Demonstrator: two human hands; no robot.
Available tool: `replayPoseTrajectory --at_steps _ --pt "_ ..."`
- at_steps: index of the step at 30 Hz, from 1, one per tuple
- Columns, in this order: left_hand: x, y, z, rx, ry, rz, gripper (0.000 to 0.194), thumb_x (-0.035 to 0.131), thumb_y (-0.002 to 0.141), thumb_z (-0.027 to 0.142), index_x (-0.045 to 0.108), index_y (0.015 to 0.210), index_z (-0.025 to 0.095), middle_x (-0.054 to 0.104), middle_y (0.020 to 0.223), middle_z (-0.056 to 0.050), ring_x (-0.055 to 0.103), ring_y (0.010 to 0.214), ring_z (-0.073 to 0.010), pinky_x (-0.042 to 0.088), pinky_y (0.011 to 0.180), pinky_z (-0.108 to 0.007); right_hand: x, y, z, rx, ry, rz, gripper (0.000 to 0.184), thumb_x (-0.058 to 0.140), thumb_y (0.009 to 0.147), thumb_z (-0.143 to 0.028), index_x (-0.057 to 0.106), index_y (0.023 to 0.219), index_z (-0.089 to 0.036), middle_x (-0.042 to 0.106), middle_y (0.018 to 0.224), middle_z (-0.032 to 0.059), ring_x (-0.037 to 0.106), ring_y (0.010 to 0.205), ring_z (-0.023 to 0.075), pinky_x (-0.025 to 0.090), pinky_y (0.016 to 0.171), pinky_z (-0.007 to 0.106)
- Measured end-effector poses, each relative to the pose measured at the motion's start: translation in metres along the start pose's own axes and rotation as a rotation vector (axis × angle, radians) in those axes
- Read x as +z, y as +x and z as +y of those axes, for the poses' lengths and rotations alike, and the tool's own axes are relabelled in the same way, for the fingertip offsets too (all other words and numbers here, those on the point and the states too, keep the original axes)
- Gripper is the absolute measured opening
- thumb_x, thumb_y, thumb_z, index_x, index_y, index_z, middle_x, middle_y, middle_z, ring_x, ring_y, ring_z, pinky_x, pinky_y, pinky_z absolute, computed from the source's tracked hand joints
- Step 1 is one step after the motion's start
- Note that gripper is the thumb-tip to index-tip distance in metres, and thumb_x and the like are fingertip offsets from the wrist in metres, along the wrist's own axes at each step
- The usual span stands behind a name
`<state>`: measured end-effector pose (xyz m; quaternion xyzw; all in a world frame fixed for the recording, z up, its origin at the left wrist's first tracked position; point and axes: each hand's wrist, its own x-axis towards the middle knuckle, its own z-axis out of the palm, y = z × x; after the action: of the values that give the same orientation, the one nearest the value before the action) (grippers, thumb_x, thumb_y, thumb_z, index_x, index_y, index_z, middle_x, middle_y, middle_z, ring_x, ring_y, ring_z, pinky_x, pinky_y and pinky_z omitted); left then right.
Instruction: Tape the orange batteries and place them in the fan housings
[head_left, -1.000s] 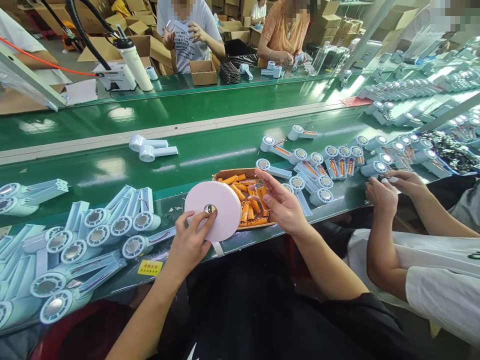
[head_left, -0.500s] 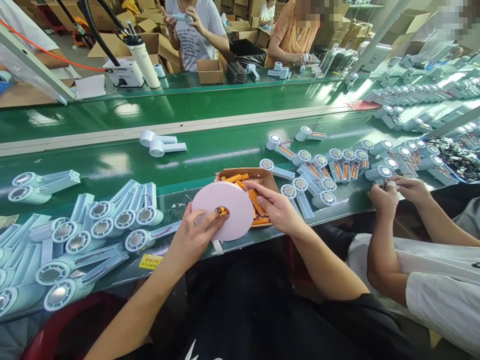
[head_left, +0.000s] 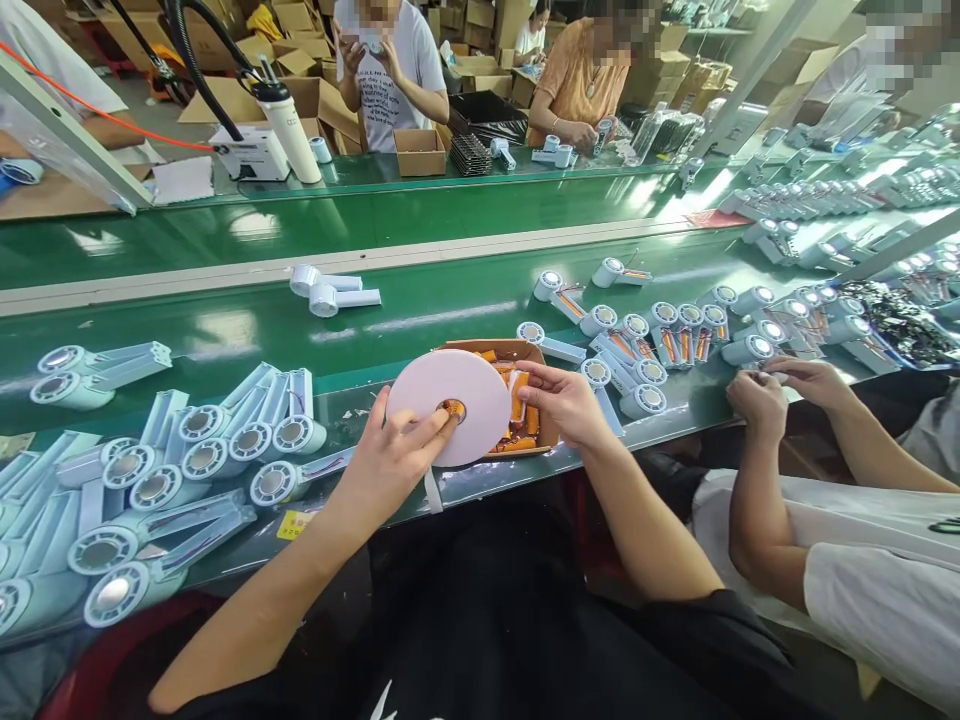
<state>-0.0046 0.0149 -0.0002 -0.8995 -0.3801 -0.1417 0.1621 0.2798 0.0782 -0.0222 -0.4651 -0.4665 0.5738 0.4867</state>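
My left hand grips a large pale pink tape roll held upright over the belt's near edge, with a finger at its centre hole. My right hand is at the roll's right edge, fingers pinched on an orange battery. Right behind the roll sits a small cardboard box filled with orange batteries.
Several pale blue fan housings lie at my left on the green conveyor. More housings with orange wiring lie to the right, where a co-worker's hands work. Two people stand across the far belt among cardboard boxes.
My right hand went from open above the box to pinching a battery at the roll's edge. The roll tilted slightly and its hole now shows orange. Two housings on the belt drifted right.
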Motion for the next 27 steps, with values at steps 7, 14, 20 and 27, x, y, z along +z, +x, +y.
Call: replayPoseTrajectory --at_steps 7,14,20,27 --pt "0.023 0.003 0.041 -0.336 0.019 0.102 0.054 0.074 0.091 0.023 0.068 0.144 0.032 0.077 0.134 -0.001 0.05 0.116 -0.0334 0.039 0.102 -0.056 0.06 -0.021 0.038 -0.258 0.582 0.578 0.054 0.09 0.077 -0.039 0.067 0.125 -0.03 0.08 0.124 0.0043 0.077 0.114 0.0207 0.063 0.103 0.041" --pt "0.043 -0.012 0.076 -0.399 -0.151 0.095 0.061 0.083 0.087 0.04 0.067 0.146 0.034 0.079 0.122 -0.006 0.052 0.106 -0.0317 0.034 0.095 -0.053 0.036 0.0 0.013 -0.297 0.546 0.487 0.061 0.095 0.07 -0.027 0.059 0.12 -0.029 0.082 0.106 0.0016 0.08 0.093 0.0196 0.067 0.089 0.039" --pt "0.026 0.0 0.045 -0.233 -0.359 -0.137 0.093 0.092 0.076 0.043 0.052 0.159 0.035 0.069 0.144 -0.007 0.051 0.129 -0.035 0.034 0.111 -0.055 -0.05 0.045 -0.051 -0.676 0.628 0.669 0.05 0.092 0.07 -0.02 0.062 0.11 -0.029 0.079 0.107 -0.0035 0.078 0.102 0.0101 0.061 0.087 0.018" --pt "0.058 0.096 -0.123 -0.437 -0.54 -0.34 0.053 0.062 0.098 0.062 0.07 0.141 0.032 0.071 0.143 -0.005 0.06 0.134 -0.0282 0.045 0.116 -0.04 -0.049 -0.017 -0.004 -0.315 0.398 0.506 0.057 0.099 0.064 -0.027 0.071 0.115 -0.028 0.083 0.099 0.0036 0.083 0.095 0.022 0.065 0.07 0.025"
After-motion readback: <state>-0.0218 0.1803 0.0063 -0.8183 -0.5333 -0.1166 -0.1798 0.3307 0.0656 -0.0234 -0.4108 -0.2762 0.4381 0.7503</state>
